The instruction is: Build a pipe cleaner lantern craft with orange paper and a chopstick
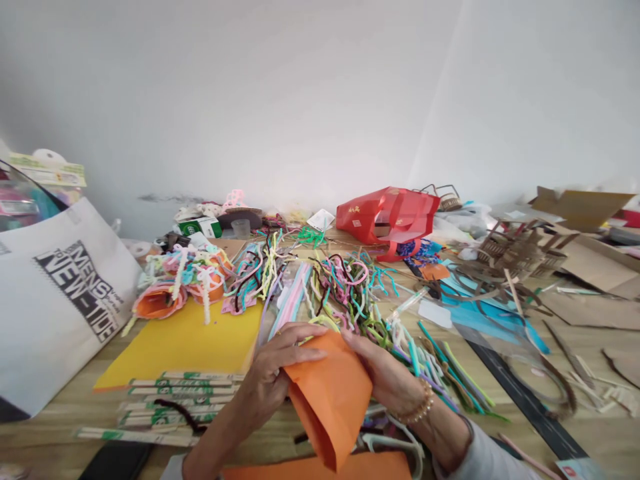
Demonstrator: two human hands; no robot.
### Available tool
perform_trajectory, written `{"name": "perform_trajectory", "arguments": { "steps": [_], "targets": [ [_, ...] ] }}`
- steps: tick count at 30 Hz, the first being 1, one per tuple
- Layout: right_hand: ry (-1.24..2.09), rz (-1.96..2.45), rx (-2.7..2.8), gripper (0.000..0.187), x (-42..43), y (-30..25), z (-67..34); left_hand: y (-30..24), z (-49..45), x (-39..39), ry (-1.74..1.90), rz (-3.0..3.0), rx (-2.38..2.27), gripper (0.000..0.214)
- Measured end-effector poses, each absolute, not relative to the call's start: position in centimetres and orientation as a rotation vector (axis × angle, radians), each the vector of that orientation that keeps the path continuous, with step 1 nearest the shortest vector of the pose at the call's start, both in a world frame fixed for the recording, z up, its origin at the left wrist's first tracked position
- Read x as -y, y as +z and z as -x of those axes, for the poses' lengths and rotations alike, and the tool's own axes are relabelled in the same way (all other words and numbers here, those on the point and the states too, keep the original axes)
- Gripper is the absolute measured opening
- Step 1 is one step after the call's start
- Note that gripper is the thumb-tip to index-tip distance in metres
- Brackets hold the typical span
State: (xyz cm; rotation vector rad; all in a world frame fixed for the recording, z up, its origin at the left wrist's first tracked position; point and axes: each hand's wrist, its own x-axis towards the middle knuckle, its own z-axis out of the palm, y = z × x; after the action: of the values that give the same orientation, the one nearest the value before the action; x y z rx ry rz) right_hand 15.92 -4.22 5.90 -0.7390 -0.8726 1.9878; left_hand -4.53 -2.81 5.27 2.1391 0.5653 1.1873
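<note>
My left hand (280, 367) and my right hand (380, 373) both grip a folded sheet of orange paper (327, 400), which hangs down between them like a pocket. A beaded bracelet (420, 404) circles my right wrist. Just behind my hands lies a heap of multicoloured pipe cleaners (350, 300), with some strands almost touching my right hand. To the left of my left hand is a yellow paper sheet (185, 347). Orange flower-like pipe-cleaner crafts (175, 283) sit beyond it.
Wrapped disposable chopsticks (175, 400) lie in a row on the wooden table (50, 443). A white printed tote bag (60, 293) stands at left. A red paper bag (387, 217) stands at the back, near the wall. Cardboard scraps (590, 267), a blue sheet (480, 310) and a black ruler (530, 407) lie at right.
</note>
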Motion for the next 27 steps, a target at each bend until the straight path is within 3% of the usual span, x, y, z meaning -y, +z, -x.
{"name": "perform_trajectory", "arguments": {
  "steps": [10,16,21,27],
  "targets": [
    [1.915,0.972,1.062,0.047,4.3,5.9,-16.4,5.3,4.1,3.2,1.136,-2.163,-0.651,0.032],
    [1.752,1.005,0.939,0.045,4.1,6.8,-16.7,5.8,4.8,3.4,1.089,-1.699,-0.808,0.055],
    [1.455,1.084,0.954,0.046,4.2,7.2,-16.8,6.8,4.1,3.3,1.280,-1.404,-1.073,0.027],
    [1.013,1.360,1.233,0.049,5.3,7.3,-16.2,7.4,2.1,4.2,1.113,-1.294,-0.982,0.035]
  ]
}}
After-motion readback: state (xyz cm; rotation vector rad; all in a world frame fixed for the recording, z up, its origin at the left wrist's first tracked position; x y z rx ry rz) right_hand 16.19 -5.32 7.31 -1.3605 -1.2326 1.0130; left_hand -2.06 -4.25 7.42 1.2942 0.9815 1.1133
